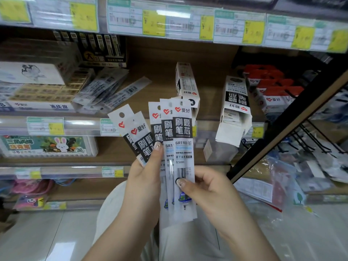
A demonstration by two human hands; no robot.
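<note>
Refill packets (160, 140) fan out from my left hand (145, 181), thumb clamping 5 in front of the shelf (207, 113); my right hand (205, 191) pinches the front one, likely to square them.

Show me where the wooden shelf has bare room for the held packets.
Bare wood for the fanned white refill packets lies between the loose clear packets and the tall white carton, and again between that carton and the open white carton. Stacked yellow boxes crowd the left end; red-topped boxes crowd the right.
</note>
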